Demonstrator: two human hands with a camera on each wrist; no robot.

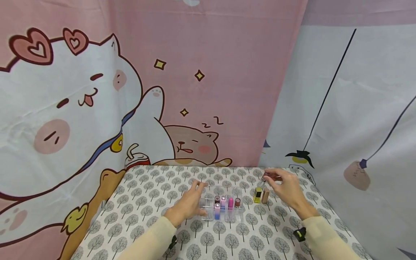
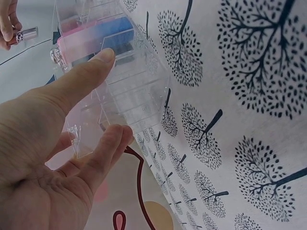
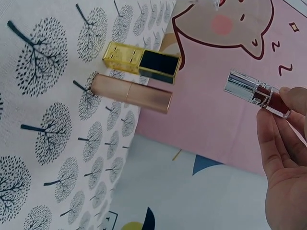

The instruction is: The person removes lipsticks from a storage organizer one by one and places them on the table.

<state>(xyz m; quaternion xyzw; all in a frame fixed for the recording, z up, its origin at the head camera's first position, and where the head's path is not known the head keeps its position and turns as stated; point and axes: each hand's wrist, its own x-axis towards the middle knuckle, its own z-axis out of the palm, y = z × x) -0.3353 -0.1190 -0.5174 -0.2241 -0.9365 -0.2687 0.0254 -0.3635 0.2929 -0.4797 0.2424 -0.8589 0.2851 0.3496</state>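
In the head view my left hand grips the left end of a clear plastic lipstick organizer, thumb on the near side and fingers on the far side. Several lipsticks and glosses stand in its compartments, among them a pink-and-blue lipstick and a bright pink one. My right hand pinches a lip gloss tube above the table, between thumb and fingers. The tube has a silver cap and dark red contents; the cap end points away from the fingers.
Right of the organizer, a yellow tube with a black cap and a rose-gold lipstick stand side by side on the tree-print tablecloth. Cartoon-print curtains hang behind and beside the table.
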